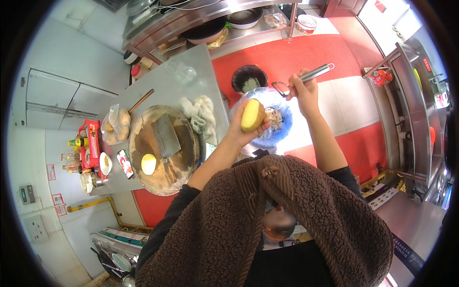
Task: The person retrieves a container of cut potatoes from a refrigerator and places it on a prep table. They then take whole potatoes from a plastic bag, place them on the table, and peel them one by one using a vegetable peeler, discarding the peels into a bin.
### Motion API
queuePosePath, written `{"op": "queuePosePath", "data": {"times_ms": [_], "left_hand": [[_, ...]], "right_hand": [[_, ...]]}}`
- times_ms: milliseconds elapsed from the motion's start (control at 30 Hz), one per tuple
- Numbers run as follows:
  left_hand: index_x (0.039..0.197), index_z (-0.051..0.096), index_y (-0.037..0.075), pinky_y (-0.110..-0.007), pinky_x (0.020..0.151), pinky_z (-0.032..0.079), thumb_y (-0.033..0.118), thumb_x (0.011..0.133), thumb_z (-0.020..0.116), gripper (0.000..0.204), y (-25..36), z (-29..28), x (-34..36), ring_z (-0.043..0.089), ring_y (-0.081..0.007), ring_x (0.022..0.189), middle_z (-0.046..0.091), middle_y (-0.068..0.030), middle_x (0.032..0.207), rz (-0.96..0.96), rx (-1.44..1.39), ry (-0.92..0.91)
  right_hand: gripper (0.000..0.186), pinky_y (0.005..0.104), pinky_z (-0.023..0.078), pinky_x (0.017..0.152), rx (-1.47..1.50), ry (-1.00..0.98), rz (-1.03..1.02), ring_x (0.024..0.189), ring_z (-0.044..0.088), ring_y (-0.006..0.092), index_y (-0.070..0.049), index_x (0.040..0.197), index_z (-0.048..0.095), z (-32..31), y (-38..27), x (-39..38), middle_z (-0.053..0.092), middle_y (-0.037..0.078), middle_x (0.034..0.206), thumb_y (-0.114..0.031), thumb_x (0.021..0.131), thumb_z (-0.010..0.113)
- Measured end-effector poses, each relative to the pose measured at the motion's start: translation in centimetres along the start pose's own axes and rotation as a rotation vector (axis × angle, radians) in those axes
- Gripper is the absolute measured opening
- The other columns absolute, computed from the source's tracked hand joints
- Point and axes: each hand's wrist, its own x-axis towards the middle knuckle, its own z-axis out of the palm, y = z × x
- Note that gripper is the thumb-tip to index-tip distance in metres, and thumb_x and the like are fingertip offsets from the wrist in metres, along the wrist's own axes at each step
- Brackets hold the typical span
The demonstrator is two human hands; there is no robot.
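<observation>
My left hand grips a potato, pale yellow with some brown skin, above a blue lined bucket holding scraps. My right hand holds a steel peeler up and to the right of the potato. Behind the bucket sits a dark container with pale contents. To the left, a round wooden board bears a cleaver and a pale yellow peeled potato.
The steel counter holds a white cloth, bag, phone, stick and red rack. A shelf with pans stands behind. A steel sink unit is at right, beside red mats.
</observation>
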Motion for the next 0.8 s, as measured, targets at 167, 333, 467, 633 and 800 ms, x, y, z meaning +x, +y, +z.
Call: {"op": "queuePosePath", "data": {"times_ms": [167, 333, 467, 633, 800], "left_hand": [[0.099, 0.054, 0.005, -0.034, 0.06, 0.051, 0.057, 0.087, 0.038, 0.055, 1.0, -1.1, 1.3, 0.06, -0.0231, 0.07, 0.06, -0.0121, 0.087, 0.007, 0.194, 0.103], [0.096, 0.055, 0.007, -0.032, 0.052, 0.05, 0.056, 0.09, 0.025, 0.058, 0.4, -1.8, 2.7, 0.061, -0.021, 0.064, 0.062, -0.0089, 0.076, 0.043, 0.202, -0.046], [0.096, 0.055, 0.007, -0.032, 0.05, 0.049, 0.051, 0.091, 0.025, 0.054, -0.3, -1.7, 3.0, 0.061, -0.0221, 0.061, 0.062, -0.0087, 0.076, -0.055, 0.206, 0.01], [0.096, 0.055, 0.007, -0.032, 0.049, 0.049, 0.05, 0.091, 0.027, 0.051, -0.1, -0.4, 2.1, 0.061, -0.0211, 0.06, 0.061, -0.0084, 0.077, -0.096, 0.233, -0.089], [0.099, 0.055, 0.007, -0.03, 0.048, 0.045, 0.05, 0.089, 0.031, 0.05, 0.0, 0.6, 1.1, 0.059, -0.0213, 0.061, 0.061, -0.0106, 0.079, -0.039, 0.36, -0.063]], "right_hand": [[0.013, 0.0235, 0.046, 0.035, 0.18, -0.194, 0.247, 0.045, 0.05, 0.0092, -0.007, 0.09, 0.04, 3.3, -1.0, -3.1, 0.05, 0.005, 0.067, -0.009, 0.088, 0.054], [0.021, 0.0221, 0.045, 0.035, 0.215, -0.368, 0.423, 0.044, 0.047, 0.008, -0.006, 0.095, 0.039, 4.9, -0.6, -3.7, 0.049, 0.005, 0.067, -0.012, 0.088, 0.057], [0.021, 0.0219, 0.044, 0.035, 0.235, -0.391, 0.457, 0.044, 0.047, 0.0078, -0.005, 0.096, 0.038, 4.1, -0.1, -3.1, 0.05, 0.006, 0.069, -0.013, 0.088, 0.056], [0.02, 0.0203, 0.043, 0.035, 0.354, -0.36, 0.488, 0.046, 0.045, 0.0065, -0.005, 0.096, 0.04, 3.1, 0.2, -2.9, 0.05, 0.005, 0.071, -0.015, 0.089, 0.055], [0.017, 0.0178, 0.042, 0.038, 0.34, -0.176, 0.451, 0.048, 0.043, 0.0046, -0.006, 0.093, 0.042, 1.4, 0.2, -1.8, 0.05, 0.003, 0.071, -0.02, 0.091, 0.053]]}}
